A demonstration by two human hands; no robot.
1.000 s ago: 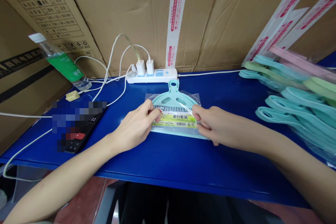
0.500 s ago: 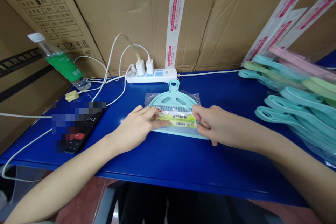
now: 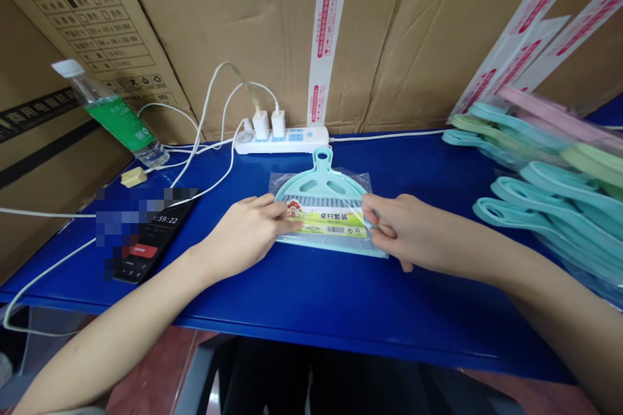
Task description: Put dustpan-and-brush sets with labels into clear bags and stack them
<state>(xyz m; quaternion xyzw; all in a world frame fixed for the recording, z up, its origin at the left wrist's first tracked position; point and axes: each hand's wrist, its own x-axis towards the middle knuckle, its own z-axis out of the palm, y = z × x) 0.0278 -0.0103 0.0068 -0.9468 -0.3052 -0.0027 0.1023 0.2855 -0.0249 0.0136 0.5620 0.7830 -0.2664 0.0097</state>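
Note:
In front of me on the blue table lies a light-blue dustpan and brush set in a clear plastic bag, its ring-ended handle pointing away. A row of grey bristles shows above a green and white paper label. My left hand is closed on the left side of the bag, thumb stretched toward the label. At the right side my right hand pinches the bag's edge with curled fingers. What lies under the fingertips is hidden.
A white power strip with chargers stands just behind the handle. To the left are a phone, loose white cables and a tilted water bottle. Several bagged dustpan sets are piled on the right. Cardboard walls the back.
Both hands have shifted slightly outward, the left leftward and the right rightward. More of the label is uncovered. The dustpan set has barely moved.

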